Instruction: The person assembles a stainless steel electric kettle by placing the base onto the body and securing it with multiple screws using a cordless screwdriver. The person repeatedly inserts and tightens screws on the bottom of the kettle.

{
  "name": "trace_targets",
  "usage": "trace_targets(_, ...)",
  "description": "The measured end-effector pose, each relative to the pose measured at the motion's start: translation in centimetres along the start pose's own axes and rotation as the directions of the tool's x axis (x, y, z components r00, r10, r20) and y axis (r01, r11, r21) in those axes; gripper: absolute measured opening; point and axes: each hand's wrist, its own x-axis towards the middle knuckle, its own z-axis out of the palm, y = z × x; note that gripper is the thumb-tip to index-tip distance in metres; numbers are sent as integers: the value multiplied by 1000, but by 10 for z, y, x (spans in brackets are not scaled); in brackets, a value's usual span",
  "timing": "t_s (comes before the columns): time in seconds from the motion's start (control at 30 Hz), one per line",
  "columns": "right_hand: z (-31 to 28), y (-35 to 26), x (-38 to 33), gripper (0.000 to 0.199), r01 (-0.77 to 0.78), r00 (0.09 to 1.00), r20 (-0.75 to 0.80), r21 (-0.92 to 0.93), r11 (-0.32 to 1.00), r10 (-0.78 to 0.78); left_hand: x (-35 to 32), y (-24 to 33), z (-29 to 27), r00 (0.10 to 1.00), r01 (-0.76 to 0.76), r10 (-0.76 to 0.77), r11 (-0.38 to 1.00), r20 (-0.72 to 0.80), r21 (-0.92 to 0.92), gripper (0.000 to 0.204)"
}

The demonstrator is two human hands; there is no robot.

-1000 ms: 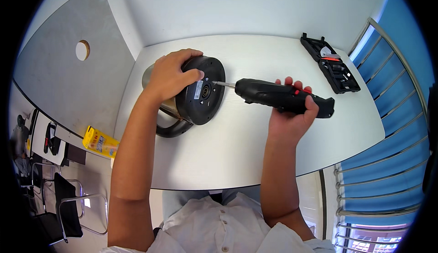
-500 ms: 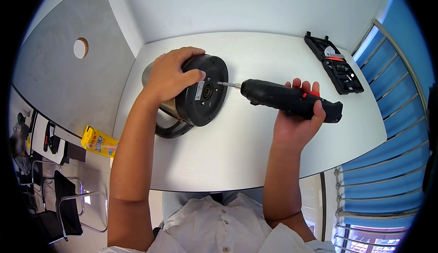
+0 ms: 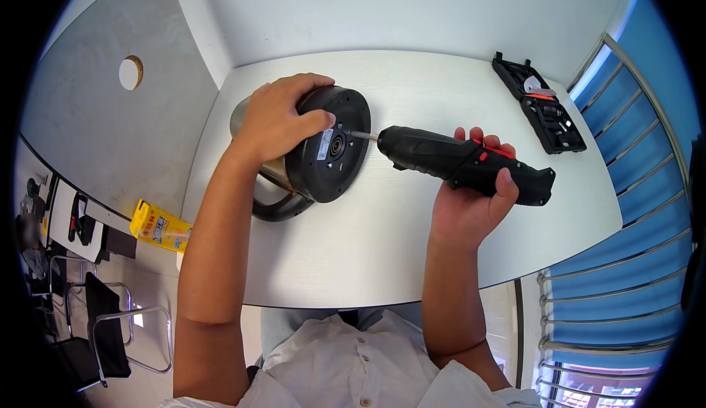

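Note:
An electric kettle (image 3: pixel 340 169) with a steel body lies on its side on the white table, its round black base turned to the right. My left hand (image 3: pixel 283 117) is closed over the rim of the base, thumb on the underside and fingers over the top. The black handle rests toward me on the table. In my right hand (image 3: pixel 478 198) is a black and red cordless screwdriver (image 3: pixel 448 159), held level with fingers around its grip. Its bit reaches the base among the screw holes near the middle; whether it sits in a screw is too small to tell.
An opened black tool case (image 3: pixel 548 117) with bits lies at the far right of the table. A yellow package (image 3: pixel 160 228) is at the left edge. A grey panel stands at the left, a metal railing (image 3: pixel 618 261) at the right, and black chairs (image 3: pixel 110 327) at the lower left.
The screwdriver has moved slightly left toward the base, and its rear end has dipped a little. The kettle and my left hand have shifted marginally to the right.

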Motion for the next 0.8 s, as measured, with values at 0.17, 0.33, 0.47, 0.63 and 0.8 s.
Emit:
trace_targets(0.17, 5, -2, -2, 38, 13, 999, -49, -7, 1000, -13, 0, 0, 0, 1000, 7, -7, 1000, 4, -13, 57)
trace_targets(0.33, -6, -8, 1, 41, -97, 979, -170, 109, 989, 115, 1, -1, -1, 999, 13, -11, 1000, 41, -28, 58)
trace_targets(0.47, -14, -7, 6, 41, -126, 970, -193, 123, 984, 149, 0, 0, -2, 998, 31, -28, 997, 49, -73, 57)
trace_targets(0.63, -7, -15, 4, 49, -145, 983, -108, 44, 989, 149, 1, 1, -4, 998, 27, -24, 998, 62, -51, 58)
trace_targets(0.8, -11, -18, 8, 55, -83, 989, -133, -137, 987, 65, 0, -2, -1, 1000, -3, 3, 999, 4, -51, 57)
